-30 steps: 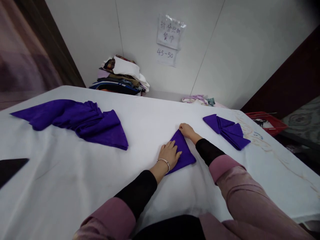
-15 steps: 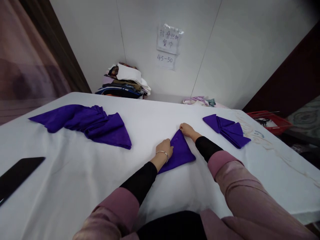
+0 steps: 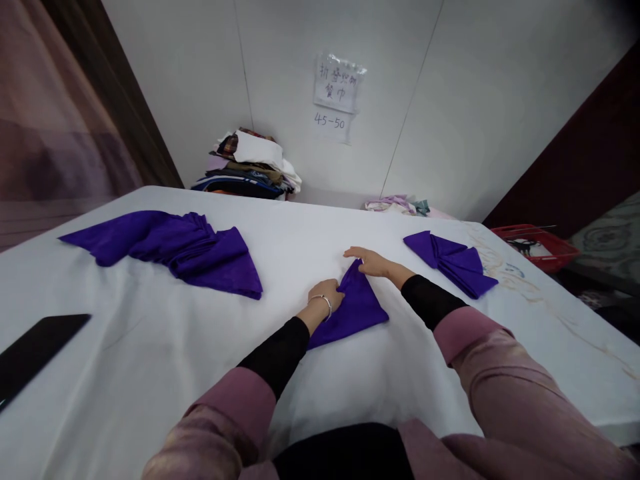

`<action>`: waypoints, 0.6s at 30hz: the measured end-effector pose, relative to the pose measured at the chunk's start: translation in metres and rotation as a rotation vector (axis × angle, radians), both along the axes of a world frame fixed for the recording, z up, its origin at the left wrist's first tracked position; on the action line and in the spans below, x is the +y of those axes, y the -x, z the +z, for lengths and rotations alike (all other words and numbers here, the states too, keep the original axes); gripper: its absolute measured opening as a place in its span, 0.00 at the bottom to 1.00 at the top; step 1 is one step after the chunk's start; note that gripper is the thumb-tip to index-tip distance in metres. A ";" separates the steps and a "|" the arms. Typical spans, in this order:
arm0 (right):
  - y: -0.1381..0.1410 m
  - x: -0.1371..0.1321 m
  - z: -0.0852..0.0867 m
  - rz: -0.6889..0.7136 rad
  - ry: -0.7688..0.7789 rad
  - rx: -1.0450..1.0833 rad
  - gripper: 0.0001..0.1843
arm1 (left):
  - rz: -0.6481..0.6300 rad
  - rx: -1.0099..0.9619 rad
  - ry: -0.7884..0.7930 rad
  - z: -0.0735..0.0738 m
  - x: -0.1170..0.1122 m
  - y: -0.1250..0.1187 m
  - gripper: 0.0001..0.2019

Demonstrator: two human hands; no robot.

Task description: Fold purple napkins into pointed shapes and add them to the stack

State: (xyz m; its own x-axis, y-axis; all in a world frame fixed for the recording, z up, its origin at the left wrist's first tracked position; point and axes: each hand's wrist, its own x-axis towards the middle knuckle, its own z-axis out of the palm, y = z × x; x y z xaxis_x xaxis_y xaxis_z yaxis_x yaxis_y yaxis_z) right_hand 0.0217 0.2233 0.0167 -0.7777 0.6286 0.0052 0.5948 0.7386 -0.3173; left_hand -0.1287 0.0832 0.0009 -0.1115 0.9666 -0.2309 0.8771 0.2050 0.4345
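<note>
A purple napkin (image 3: 357,308), folded into a triangle, lies on the white-covered table in front of me. My left hand (image 3: 326,297), with a bracelet at the wrist, is closed on the napkin's left edge. At the far tip of the triangle is my right hand (image 3: 373,261); its fingers stretch out to the left past the tip and its thumb is down by the cloth. To the right lies another purple napkin (image 3: 453,260), folded in a fan-like shape. A heap of loose purple napkins (image 3: 170,248) spreads over the table's left side.
The white tablecloth (image 3: 200,373) has wrinkles near me. A flat black object (image 3: 40,353) lies at the left edge. Behind the table stand a clothes pile (image 3: 255,167) and a smaller cloth bundle (image 3: 395,204). A red basket (image 3: 555,253) is at the right. Handwritten signs (image 3: 336,83) hang on the wall.
My right hand has loosened from the tip, its fingers now stretched to the left. My left hand has shifted slightly left, and the napkin's near left corner has moved with it.
</note>
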 end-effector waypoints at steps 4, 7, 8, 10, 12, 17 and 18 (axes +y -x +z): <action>0.008 -0.004 0.001 0.256 -0.022 -0.176 0.36 | -0.001 0.000 -0.008 -0.002 0.001 0.001 0.13; 0.016 -0.001 0.001 0.249 -0.028 -0.248 0.32 | 0.004 -0.007 -0.016 -0.003 0.000 0.002 0.13; 0.018 0.001 0.002 0.242 -0.023 -0.264 0.30 | 0.006 -0.011 -0.017 -0.003 0.000 0.002 0.13; 0.021 0.003 0.004 0.223 -0.015 -0.305 0.25 | 0.009 -0.019 -0.016 -0.003 -0.001 0.002 0.13; 0.022 0.005 0.007 0.192 -0.005 -0.348 0.20 | 0.009 -0.030 -0.014 -0.002 -0.002 0.003 0.13; 0.013 0.010 0.014 0.075 0.047 -0.396 0.17 | -0.020 -0.056 0.008 0.000 -0.005 0.008 0.13; 0.010 0.010 0.015 0.049 0.066 -0.396 0.17 | -0.028 -0.060 0.015 0.001 -0.007 0.011 0.13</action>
State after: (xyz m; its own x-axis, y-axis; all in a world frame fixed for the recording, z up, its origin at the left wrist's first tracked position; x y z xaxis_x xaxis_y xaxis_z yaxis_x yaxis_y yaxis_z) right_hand 0.0115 0.2338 0.0314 -0.7407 0.5794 -0.3400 0.6448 0.7552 -0.1180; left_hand -0.1392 0.0760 0.0017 -0.0697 0.9656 -0.2505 0.8551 0.1872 0.4836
